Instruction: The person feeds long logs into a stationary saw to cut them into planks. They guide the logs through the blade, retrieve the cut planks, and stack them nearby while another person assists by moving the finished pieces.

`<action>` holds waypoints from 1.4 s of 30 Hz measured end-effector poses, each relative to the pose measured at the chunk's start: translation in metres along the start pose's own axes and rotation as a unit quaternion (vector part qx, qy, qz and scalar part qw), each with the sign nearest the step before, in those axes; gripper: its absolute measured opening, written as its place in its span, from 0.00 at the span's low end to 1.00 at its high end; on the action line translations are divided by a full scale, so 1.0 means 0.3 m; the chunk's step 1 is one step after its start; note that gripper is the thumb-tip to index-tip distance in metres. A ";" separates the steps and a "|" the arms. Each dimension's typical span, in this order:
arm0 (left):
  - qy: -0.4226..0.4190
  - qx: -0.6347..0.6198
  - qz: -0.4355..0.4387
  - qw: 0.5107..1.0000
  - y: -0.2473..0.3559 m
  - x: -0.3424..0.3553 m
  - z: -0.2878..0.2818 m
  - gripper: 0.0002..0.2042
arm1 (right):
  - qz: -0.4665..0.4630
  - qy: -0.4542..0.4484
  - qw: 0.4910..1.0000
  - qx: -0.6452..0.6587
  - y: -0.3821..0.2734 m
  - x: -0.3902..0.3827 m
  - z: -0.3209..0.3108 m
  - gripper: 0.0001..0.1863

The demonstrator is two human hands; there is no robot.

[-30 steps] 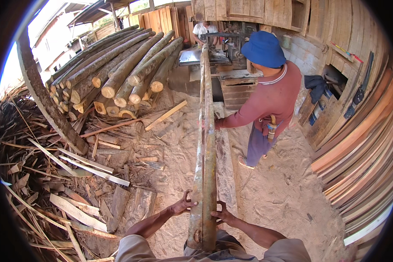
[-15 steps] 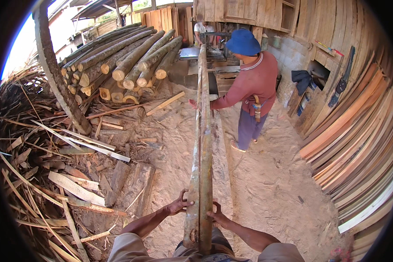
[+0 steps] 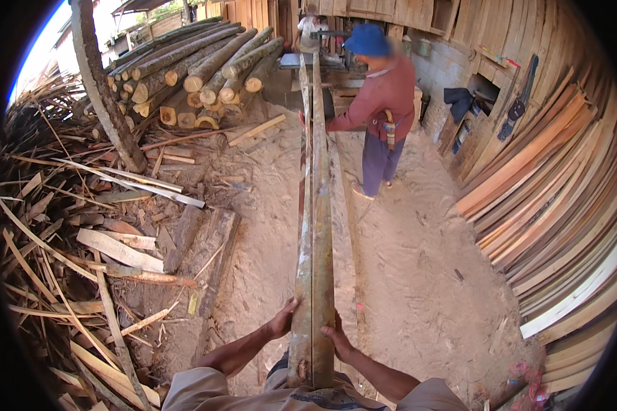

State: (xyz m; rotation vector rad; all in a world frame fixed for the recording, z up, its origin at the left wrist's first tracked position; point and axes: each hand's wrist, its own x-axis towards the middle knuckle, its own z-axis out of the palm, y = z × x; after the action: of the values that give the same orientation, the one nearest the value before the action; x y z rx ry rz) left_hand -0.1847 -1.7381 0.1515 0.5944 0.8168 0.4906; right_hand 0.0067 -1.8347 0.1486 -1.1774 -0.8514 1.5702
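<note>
A long log split lengthwise stretches away from my body, its left half (image 3: 304, 274) and right half (image 3: 323, 274) side by side with a narrow dark slit between them. Against the outer side of the left half, my left hand (image 3: 283, 319) is closed, its fingers partly hidden by the wood. My right hand (image 3: 337, 340) grips the right half from its outer side, thumb on top. The two halves spread apart at their far ends. A co-worker in a blue hat (image 3: 368, 41) stands to the right, one arm reaching to the wood.
Stacked round logs (image 3: 206, 68) lie at the far left, behind a leaning post (image 3: 103, 89). Offcuts (image 3: 120, 250) cover the left ground. Sawn boards (image 3: 548, 198) lean along the right wall. Beyond the log halves stands a machine table (image 3: 291, 61) with another person (image 3: 312, 29) behind it.
The far ends of the log halves have spread apart, while the slit near my hands has narrowed. My hands now press more closely against the outer sides. The view has shifted slightly.
</note>
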 end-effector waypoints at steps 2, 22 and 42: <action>-0.050 -0.185 -0.063 0.979 -0.218 0.068 0.012 0.39 | 0.092 -0.017 0.990 0.105 -0.081 -0.132 -0.036 0.46; -0.030 0.057 0.016 0.998 0.244 -0.743 0.494 0.49 | -0.051 -0.044 0.990 -0.125 -0.570 -0.255 0.369 0.57; 0.108 -0.292 -0.108 0.944 -0.237 -0.487 0.189 0.43 | 0.055 0.021 0.987 -0.150 -0.283 -0.124 0.201 0.50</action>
State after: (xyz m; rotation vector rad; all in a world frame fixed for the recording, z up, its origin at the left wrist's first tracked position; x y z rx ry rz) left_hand -0.2141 -1.8965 0.2120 -0.1007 0.8794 0.5705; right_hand -0.0243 -1.8444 0.2543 -1.4882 -1.0361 1.5351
